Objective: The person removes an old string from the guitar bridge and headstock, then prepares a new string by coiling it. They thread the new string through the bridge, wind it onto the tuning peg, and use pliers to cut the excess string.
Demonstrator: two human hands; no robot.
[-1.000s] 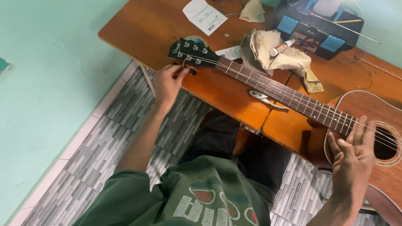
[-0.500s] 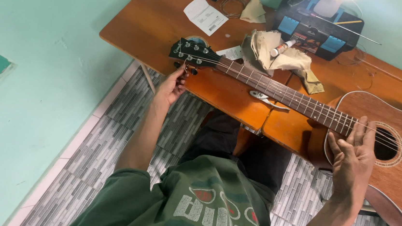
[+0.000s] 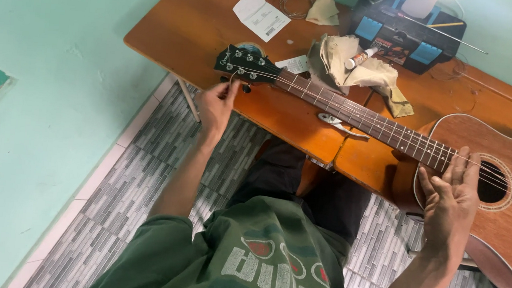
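An acoustic guitar (image 3: 508,222) lies across a wooden table (image 3: 180,26), its dark headstock (image 3: 242,63) to the left and its brown body to the right. My left hand (image 3: 216,105) pinches a tuning peg (image 3: 234,85) on the headstock's near edge. My right hand (image 3: 450,203) rests on the guitar body beside the sound hole (image 3: 491,189), fingers spread over the strings where the neck (image 3: 363,119) joins the body.
On the table lie a crumpled beige cloth (image 3: 361,70) with a small white tube (image 3: 360,58), a paper slip (image 3: 260,16), a black and blue toolbox (image 3: 401,33) and a metal tool (image 3: 338,124). Grey tiled floor (image 3: 136,170) and a green wall (image 3: 45,82) lie left.
My left hand has shifted and turned slightly at the tuning peg. My right hand has stayed on the guitar body.
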